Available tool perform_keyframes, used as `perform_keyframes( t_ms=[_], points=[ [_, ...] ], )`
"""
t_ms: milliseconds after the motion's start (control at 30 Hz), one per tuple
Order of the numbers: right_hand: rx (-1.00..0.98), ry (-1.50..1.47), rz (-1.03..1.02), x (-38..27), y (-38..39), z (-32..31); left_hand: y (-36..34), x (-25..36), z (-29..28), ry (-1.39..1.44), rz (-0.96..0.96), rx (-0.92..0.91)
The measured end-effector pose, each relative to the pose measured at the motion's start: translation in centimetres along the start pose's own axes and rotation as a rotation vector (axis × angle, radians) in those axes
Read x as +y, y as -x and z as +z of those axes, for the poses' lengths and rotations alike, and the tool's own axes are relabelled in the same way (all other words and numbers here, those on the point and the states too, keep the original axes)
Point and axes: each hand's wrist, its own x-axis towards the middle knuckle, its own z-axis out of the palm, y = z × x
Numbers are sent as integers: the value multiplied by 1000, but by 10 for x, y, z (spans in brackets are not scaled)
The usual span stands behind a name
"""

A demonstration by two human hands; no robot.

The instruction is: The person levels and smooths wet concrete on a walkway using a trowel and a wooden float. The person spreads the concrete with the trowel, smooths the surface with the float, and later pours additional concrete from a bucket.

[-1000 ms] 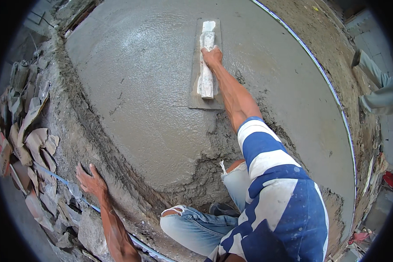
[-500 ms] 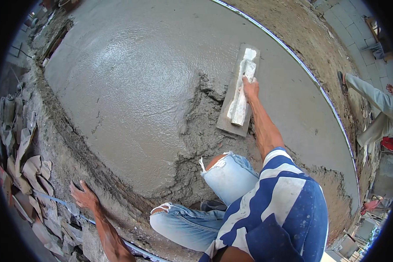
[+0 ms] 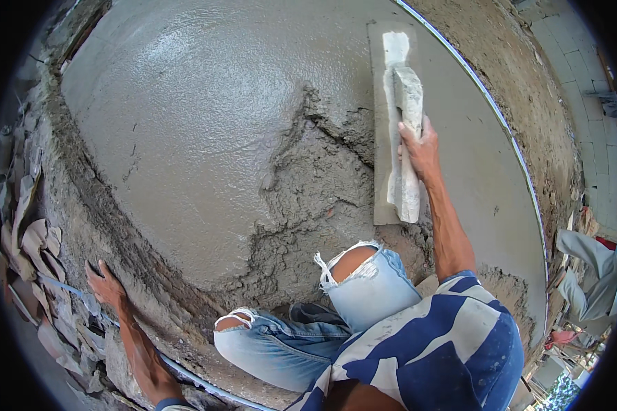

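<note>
My right hand [image 3: 420, 147] is closed around the pale, cement-crusted handle of a long rectangular plastering float [image 3: 385, 89]. The float lies over the wet concrete [image 3: 206, 109], its long side pointing away from me. To its left the concrete is shiny and smooth. Between the float and my knees is a rough, lumpy patch of mortar [image 3: 315, 185] with torn edges. My left hand [image 3: 105, 285] rests with spread fingers on the dirt-covered ledge [image 3: 137, 253] at the left, holding nothing.
A pale strip [image 3: 490, 103] edges the slab on the right, with bare soil [image 3: 528, 89] beyond. Broken slabs [image 3: 34, 240] and a blue pipe [image 3: 185, 373] lie at the left. Another person's trousered legs [image 3: 586, 274] show at the far right. A block wall [image 3: 583, 96] stands behind.
My right hand has carried the float a little to the right and turned it more upright in view. My left hand still rests on the ledge. The other person's legs appear lower in view.
</note>
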Motion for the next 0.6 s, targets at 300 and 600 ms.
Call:
perform_keyframes(
  t_ms=[300, 600],
  points=[
    [-600, -216, -233, -58, 77, 216, 42, 13, -24, 156, -71, 108],
    [-957, -383, 148, -93, 159, 239, 225, 260, -142, 419, 393, -595]
  ],
)
